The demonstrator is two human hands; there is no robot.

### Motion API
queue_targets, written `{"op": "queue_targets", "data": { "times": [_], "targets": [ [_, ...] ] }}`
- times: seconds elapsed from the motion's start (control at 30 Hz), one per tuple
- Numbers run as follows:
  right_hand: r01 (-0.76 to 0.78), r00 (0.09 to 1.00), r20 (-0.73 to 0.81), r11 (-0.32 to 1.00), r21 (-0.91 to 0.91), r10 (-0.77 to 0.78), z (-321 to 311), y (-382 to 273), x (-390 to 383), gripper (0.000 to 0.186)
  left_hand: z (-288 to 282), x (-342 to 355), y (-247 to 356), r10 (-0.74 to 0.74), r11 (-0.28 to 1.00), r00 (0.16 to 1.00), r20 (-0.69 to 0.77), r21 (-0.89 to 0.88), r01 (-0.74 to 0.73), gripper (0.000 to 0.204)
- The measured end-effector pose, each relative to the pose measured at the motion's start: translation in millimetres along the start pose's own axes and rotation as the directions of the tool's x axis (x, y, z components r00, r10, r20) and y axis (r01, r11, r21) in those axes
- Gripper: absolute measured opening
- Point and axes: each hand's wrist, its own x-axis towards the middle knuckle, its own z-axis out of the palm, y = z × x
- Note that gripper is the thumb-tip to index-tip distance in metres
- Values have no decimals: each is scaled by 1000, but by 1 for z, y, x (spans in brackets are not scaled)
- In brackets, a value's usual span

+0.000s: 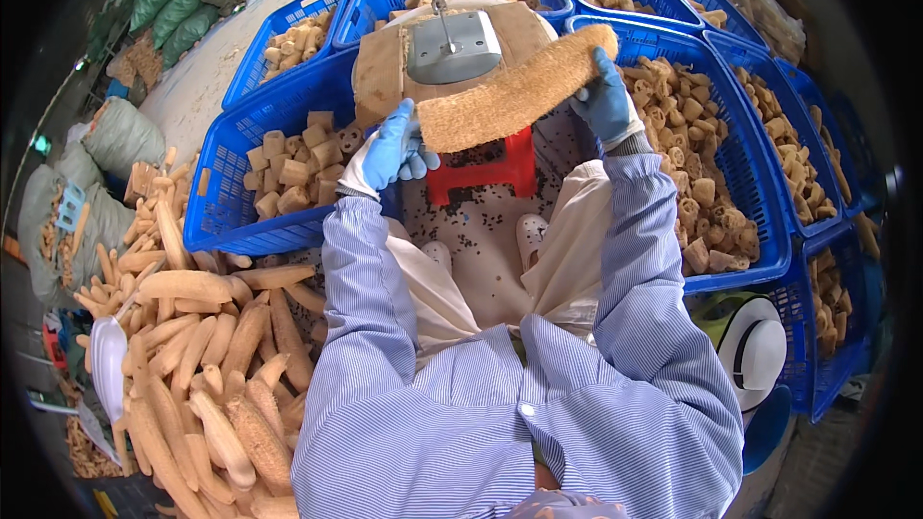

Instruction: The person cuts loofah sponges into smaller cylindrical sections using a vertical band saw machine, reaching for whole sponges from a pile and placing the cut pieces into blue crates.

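Note:
Between my two blue-gloved hands a long, flattened tan loofah is held slanting, higher at the right. My left hand grips its lower left end. My right hand grips its raised right end, thumb upward. The loofah crosses just in front of a cutting machine with a grey metal plate on a worn wooden top. A red plastic stool shows below the loofah, on a floor strewn with dark bits.
Blue baskets of cut loofah pieces flank me and line the back. Whole loofahs are heaped at my left, near bulging sacks. A white hat lies at my right. My legs and white shoes are below.

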Motion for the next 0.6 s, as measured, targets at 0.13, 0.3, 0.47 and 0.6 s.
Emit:
{"op": "queue_targets", "data": {
  "times": [0.13, 0.3, 0.47, 0.6],
  "targets": [
    [43, 999, 24, 998, 45, -44, -46, -3, -9, 41, 11, 14, 0, 11, 998, 991, 132, -68, -2, 87],
    [453, 870, -150, 881, -136, -470, -96, -26, -73, 38, 25, 35, 1, -65, 981, 982, 179, -171, 96, 83],
    [715, 387, -32, 278, 642, -922, -85, -115, -195, 28, 33, 33, -4, -57, 973, 992, 109, -216, 80, 68],
    [983, -29, -210, -67, 172, -977, -128, -166, -208, 31, 29, 28, -5, -63, 992, 998, 20, -104, 64, 65]
  ]
}}
